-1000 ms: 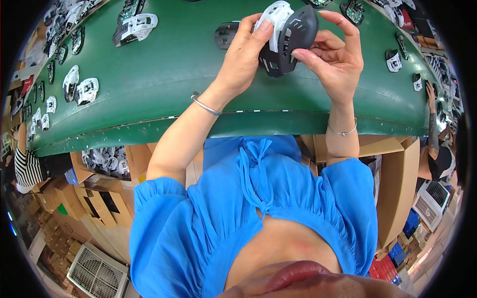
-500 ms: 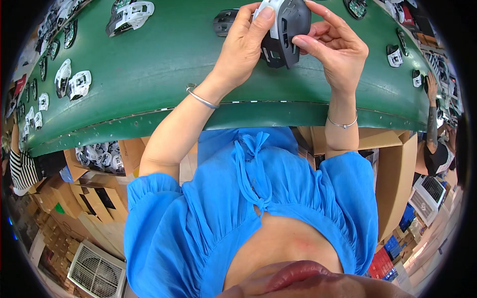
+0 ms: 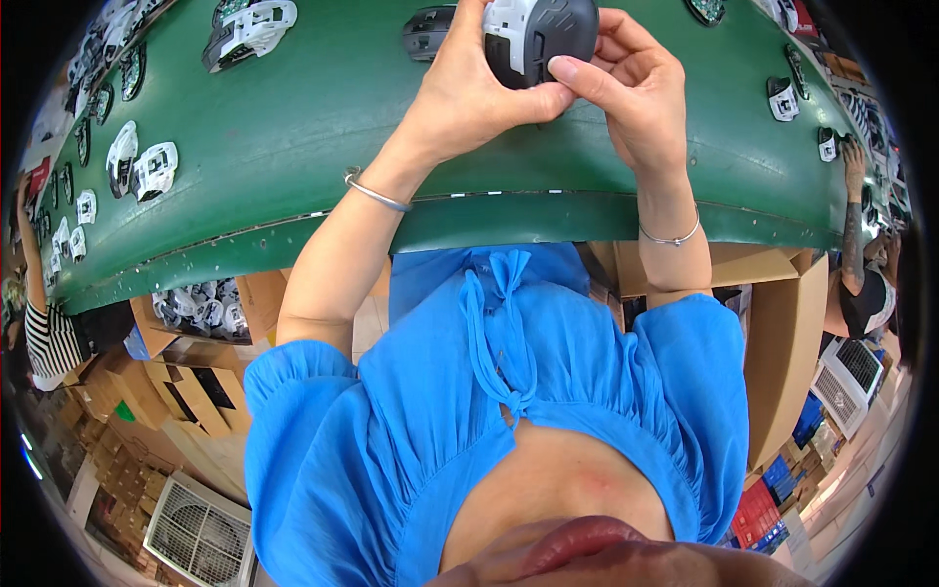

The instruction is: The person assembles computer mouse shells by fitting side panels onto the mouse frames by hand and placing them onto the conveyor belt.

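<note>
A black and light-grey computer mouse (image 3: 553,44) is held up over the green worktop, near the far edge of view. My left hand (image 3: 469,93) grips it from the left, thumb stretched along its near end. From the right, my right hand (image 3: 636,93) closes on it too, with the thumb pressed to its near side; some of its fingers are hidden behind the mouse. Just left of my left hand lies a second dark mouse (image 3: 427,33), partly covered by that hand.
White-and-black mouse shells (image 3: 155,170) and green circuit boards (image 3: 133,70) lie along the green worktop (image 3: 293,127). More parts (image 3: 782,99) sit at right, near a co-worker's hand (image 3: 853,166). A striped-sleeved person (image 3: 54,338) works at left. Below stand cardboard boxes (image 3: 787,362), one holding shells (image 3: 201,311).
The mouse has turned in my hands and shifted slightly left and away. My left thumb has moved from its top to its near end. My right hand has come left against it.
</note>
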A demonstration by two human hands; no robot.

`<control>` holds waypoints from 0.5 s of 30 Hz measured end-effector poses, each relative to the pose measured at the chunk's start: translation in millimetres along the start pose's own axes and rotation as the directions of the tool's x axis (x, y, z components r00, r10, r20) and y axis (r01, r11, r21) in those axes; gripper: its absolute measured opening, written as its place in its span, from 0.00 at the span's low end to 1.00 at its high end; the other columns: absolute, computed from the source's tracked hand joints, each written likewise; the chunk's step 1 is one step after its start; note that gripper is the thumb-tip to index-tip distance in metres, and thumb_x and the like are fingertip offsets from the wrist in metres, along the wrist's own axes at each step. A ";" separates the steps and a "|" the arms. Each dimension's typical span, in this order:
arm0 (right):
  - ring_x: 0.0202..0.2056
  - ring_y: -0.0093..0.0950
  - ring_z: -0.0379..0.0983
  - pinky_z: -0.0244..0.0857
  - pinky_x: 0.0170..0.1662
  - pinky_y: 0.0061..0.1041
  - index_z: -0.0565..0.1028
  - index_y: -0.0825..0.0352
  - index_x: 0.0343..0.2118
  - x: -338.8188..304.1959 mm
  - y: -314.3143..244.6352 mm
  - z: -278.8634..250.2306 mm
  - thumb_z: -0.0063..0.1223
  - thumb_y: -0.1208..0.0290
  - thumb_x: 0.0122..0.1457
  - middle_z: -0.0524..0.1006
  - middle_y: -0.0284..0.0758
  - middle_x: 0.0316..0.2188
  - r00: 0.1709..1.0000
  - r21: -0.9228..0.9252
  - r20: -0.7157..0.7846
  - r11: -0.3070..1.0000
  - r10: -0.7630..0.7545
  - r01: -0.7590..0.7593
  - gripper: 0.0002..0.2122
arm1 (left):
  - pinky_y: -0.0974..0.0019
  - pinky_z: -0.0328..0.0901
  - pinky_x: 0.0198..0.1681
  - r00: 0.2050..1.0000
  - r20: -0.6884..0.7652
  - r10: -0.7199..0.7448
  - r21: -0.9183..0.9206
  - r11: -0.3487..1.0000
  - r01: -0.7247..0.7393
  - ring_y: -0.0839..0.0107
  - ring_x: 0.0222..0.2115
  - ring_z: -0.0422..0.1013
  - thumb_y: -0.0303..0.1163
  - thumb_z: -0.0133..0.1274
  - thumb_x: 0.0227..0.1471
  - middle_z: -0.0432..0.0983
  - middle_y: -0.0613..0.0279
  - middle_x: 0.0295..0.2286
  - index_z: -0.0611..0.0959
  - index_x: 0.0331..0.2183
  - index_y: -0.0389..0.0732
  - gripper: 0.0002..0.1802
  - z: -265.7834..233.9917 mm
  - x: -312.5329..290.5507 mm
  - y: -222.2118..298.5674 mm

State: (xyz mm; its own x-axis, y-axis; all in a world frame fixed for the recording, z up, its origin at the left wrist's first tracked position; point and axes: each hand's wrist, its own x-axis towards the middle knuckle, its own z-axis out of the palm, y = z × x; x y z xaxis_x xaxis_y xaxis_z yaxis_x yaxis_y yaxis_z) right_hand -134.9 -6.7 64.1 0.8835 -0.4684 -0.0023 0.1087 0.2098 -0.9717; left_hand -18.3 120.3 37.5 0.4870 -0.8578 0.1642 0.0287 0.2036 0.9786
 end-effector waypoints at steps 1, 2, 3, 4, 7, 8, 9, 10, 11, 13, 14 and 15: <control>0.37 0.21 0.74 0.68 0.44 0.19 0.69 0.74 0.47 0.1 2.4 -3.1 0.61 0.82 0.48 0.77 0.35 0.37 0.999 -0.033 0.033 0.999 0.016 -0.015 0.22 | 0.64 0.58 0.54 1.000 0.004 -0.003 0.000 1.000 0.003 0.68 0.50 0.61 0.32 0.66 0.36 0.63 0.54 0.48 0.57 0.56 0.36 0.49 0.7 1.5 0.3; 0.37 0.21 0.74 0.68 0.44 0.19 0.69 0.74 0.47 -0.3 2.4 -1.7 0.61 0.82 0.48 0.77 0.35 0.37 0.999 -0.029 0.029 0.999 0.018 -0.017 0.22 | 0.64 0.58 0.54 1.000 -0.006 -0.023 0.068 0.997 0.023 0.67 0.50 0.62 0.30 0.65 0.35 0.63 0.54 0.48 0.57 0.56 0.36 0.48 0.7 1.9 0.5; 0.38 0.22 0.74 0.67 0.45 0.20 0.69 0.74 0.49 0.0 1.6 1.2 0.62 0.82 0.47 0.77 0.35 0.38 0.999 -0.025 0.037 0.999 0.031 -0.030 0.23 | 0.64 0.58 0.54 0.999 -0.017 -0.041 0.136 0.990 0.043 0.67 0.50 0.62 0.28 0.63 0.34 0.63 0.53 0.48 0.57 0.56 0.36 0.48 0.9 1.8 0.6; 0.39 0.22 0.74 0.67 0.47 0.21 0.68 0.75 0.50 -0.2 1.2 3.2 0.63 0.81 0.47 0.77 0.36 0.40 0.998 -0.021 0.045 0.999 0.044 -0.043 0.25 | 0.64 0.58 0.54 0.999 -0.014 -0.043 0.136 0.990 0.045 0.67 0.50 0.62 0.28 0.63 0.34 0.63 0.53 0.48 0.57 0.56 0.36 0.48 2.0 0.5 1.7; 0.34 0.22 0.75 0.71 0.39 0.20 0.73 0.75 0.44 -2.6 8.1 1.0 0.61 0.83 0.48 0.78 0.38 0.33 0.976 -0.114 0.051 0.970 -0.212 0.217 0.18 | 0.65 0.59 0.53 0.996 -0.066 0.056 0.228 0.973 -0.039 0.66 0.49 0.63 0.27 0.62 0.34 0.64 0.54 0.47 0.58 0.56 0.36 0.47 7.7 -1.4 6.1; 0.34 0.22 0.75 0.71 0.39 0.20 0.73 0.75 0.44 -3.8 5.1 0.4 0.61 0.83 0.48 0.78 0.38 0.33 0.974 -0.121 0.049 0.966 -0.222 0.226 0.18 | 0.65 0.59 0.53 0.992 -0.099 0.077 0.113 0.991 -0.065 0.66 0.49 0.63 0.27 0.62 0.34 0.65 0.54 0.46 0.59 0.55 0.36 0.46 10.0 -2.2 4.9; 0.36 0.22 0.74 0.70 0.41 0.21 0.74 0.75 0.43 -7.4 0.6 1.1 0.62 0.82 0.48 0.78 0.37 0.34 0.972 -0.176 0.050 0.956 -0.228 0.234 0.17 | 0.65 0.59 0.53 0.987 -0.132 0.093 -0.005 0.995 -0.095 0.65 0.49 0.63 0.27 0.63 0.34 0.66 0.54 0.46 0.61 0.55 0.35 0.45 12.1 -2.0 6.0; 0.37 0.22 0.74 0.69 0.44 0.22 0.75 0.75 0.42 -8.8 -2.6 0.8 0.62 0.80 0.49 0.78 0.37 0.35 0.971 -0.231 0.052 0.943 -0.235 0.240 0.15 | 0.65 0.59 0.53 0.987 -0.124 0.104 -0.009 0.994 -0.106 0.65 0.49 0.63 0.27 0.63 0.34 0.66 0.54 0.46 0.61 0.55 0.35 0.45 11.6 -1.7 10.1; 0.40 0.25 0.73 0.68 0.46 0.23 0.73 0.75 0.44 -8.3 -6.5 -7.5 0.62 0.79 0.48 0.76 0.40 0.40 0.990 -0.278 0.069 0.951 -0.122 0.137 0.18 | 0.66 0.58 0.53 0.996 -0.074 0.051 0.018 0.999 -0.050 0.66 0.49 0.63 0.26 0.63 0.34 0.66 0.54 0.45 0.62 0.54 0.34 0.44 9.4 -2.0 14.8; 0.42 0.27 0.73 0.67 0.48 0.25 0.73 0.75 0.45 0.2 -15.3 -13.6 0.62 0.78 0.47 0.75 0.42 0.42 0.979 -0.198 0.045 0.959 -0.198 0.203 0.20 | 0.66 0.58 0.54 1.000 -0.015 0.005 0.045 0.999 -0.004 0.66 0.50 0.62 0.25 0.63 0.34 0.67 0.54 0.44 0.63 0.53 0.34 0.43 3.2 -1.2 18.9; 0.44 0.28 0.72 0.66 0.50 0.26 0.72 0.74 0.46 2.6 -21.0 -14.7 0.63 0.77 0.46 0.74 0.43 0.44 0.965 -0.106 0.010 0.960 -0.261 0.261 0.21 | 0.66 0.59 0.53 0.998 0.007 0.068 0.157 0.985 -0.068 0.66 0.49 0.63 0.29 0.63 0.36 0.67 0.54 0.44 0.63 0.53 0.34 0.42 -0.7 -2.2 16.6; 0.48 0.31 0.70 0.64 0.53 0.29 0.70 0.74 0.49 1.0 -29.2 -9.6 0.63 0.75 0.45 0.71 0.45 0.48 0.968 -0.224 -0.003 0.944 -0.250 0.243 0.26 | 0.66 0.61 0.52 0.991 0.030 0.128 0.267 0.955 -0.131 0.66 0.48 0.65 0.34 0.64 0.39 0.68 0.53 0.45 0.63 0.53 0.34 0.41 -4.8 -4.2 13.8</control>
State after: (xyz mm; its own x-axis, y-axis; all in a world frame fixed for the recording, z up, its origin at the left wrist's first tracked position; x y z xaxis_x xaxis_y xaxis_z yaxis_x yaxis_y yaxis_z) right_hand -141.5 -21.5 90.2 0.8270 -0.5086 0.2397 0.2152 -0.1076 -0.9706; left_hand -15.7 129.0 49.7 0.4605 -0.8383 0.2918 -0.2700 0.1809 0.9457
